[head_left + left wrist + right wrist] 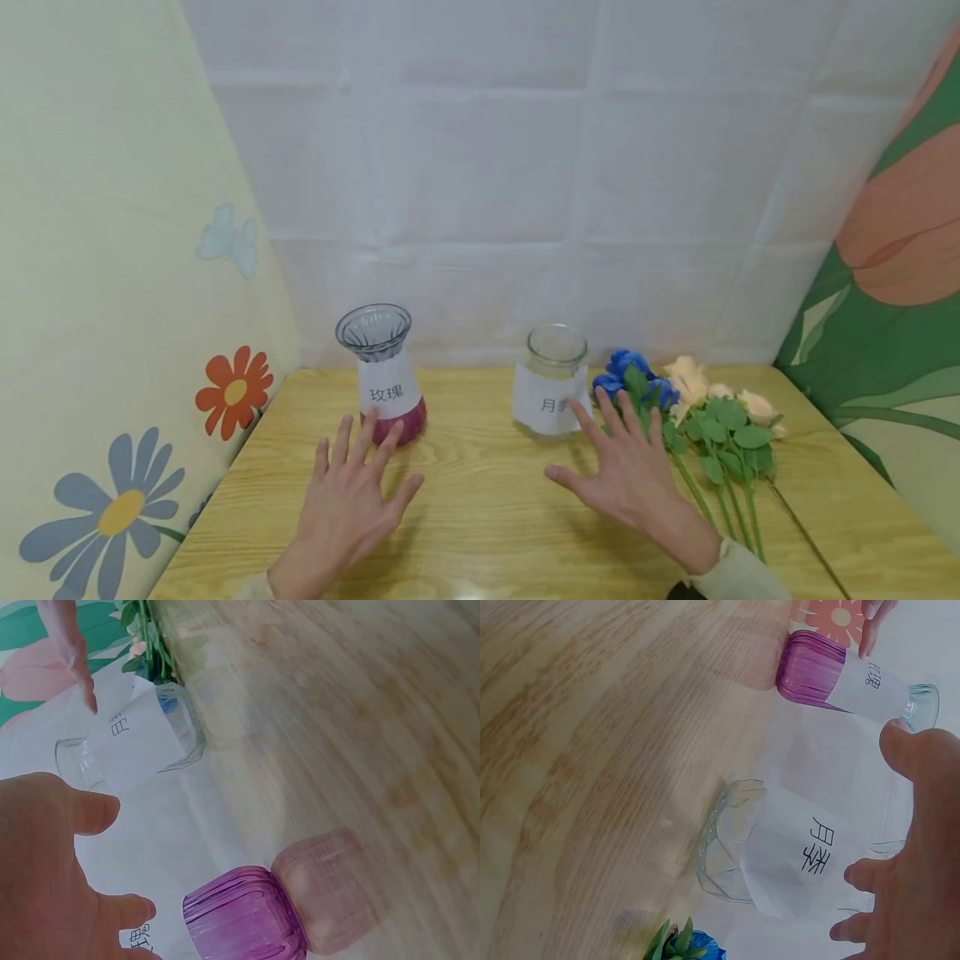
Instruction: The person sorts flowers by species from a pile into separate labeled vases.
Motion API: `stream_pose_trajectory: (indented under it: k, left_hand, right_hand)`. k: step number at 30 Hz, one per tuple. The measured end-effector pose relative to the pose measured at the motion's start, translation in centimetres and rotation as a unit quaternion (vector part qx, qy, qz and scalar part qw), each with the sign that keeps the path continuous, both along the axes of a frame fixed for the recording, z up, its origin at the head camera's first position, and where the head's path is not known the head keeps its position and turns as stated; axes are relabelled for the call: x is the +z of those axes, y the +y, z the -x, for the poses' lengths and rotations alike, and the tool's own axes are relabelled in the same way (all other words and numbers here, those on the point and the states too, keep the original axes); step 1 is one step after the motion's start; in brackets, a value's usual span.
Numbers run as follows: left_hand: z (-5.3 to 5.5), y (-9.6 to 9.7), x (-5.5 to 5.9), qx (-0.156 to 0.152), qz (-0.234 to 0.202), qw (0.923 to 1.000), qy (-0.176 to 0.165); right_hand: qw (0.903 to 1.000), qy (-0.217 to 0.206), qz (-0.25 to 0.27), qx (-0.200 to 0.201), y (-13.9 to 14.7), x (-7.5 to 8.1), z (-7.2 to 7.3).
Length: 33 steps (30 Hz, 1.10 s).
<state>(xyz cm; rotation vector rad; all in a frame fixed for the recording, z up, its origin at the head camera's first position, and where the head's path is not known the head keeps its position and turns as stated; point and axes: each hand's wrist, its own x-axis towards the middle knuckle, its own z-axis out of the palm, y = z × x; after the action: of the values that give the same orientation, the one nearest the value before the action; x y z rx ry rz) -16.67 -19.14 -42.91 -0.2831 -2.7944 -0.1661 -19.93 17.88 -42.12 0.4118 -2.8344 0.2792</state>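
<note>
In the head view my left hand (pixel 348 504) hovers with spread fingers in front of a flared glass vase (pixel 388 392), which has a purple base and a white paper label. My right hand (pixel 630 471), fingers also spread, is in front of a clear glass jar (pixel 551 387) with a white label. Neither hand holds anything. Beside the right hand lie blue artificial flowers (pixel 628 375) and peach ones (pixel 688 379) with green stems. The left wrist view shows the purple vase base (pixel 244 915) beyond the fingers; the right wrist view shows the jar (pixel 731 847).
Everything stands on a wood-grain table (pixel 472 517). A white cloth (pixel 480 167) hangs behind it. Printed flower cloths flank it, a pale yellow one (pixel 112 292) on the left and a green and pink one (pixel 892 333) on the right. A thin brown stem (pixel 810 537) lies at the right.
</note>
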Motion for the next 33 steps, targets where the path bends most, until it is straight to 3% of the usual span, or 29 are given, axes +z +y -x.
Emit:
stream_pose_trajectory:
  k: [10, 18, 22, 27, 33]
  left_hand:
    - [0.0, -1.1, 0.7, 0.003, -0.019, 0.9996, 0.019]
    - [0.4, -2.1, 2.2, -0.008, -0.031, 0.9985, 0.043]
    - [0.7, -2.4, 2.9, -0.011, -0.06, 0.9972, 0.043]
    - [1.4, -2.8, 3.6, -0.017, -0.094, 0.9943, 0.048]
    - [3.0, -3.5, 4.0, -0.035, -0.115, 0.9902, 0.071]
  right_hand:
    - [0.9998, 0.009, -0.019, 0.0, 0.4, 1.1, -0.9]
    - [0.9995, 0.008, -0.027, -0.01, 1.7, 2.0, -1.3]
    - [0.9995, 0.012, -0.023, -0.015, 2.7, 2.4, -1.4]
    - [0.9997, 0.012, 0.003, -0.021, 4.0, 2.9, -1.5]
    - [0.9959, -0.025, 0.074, -0.044, 5.5, 3.5, -1.4]
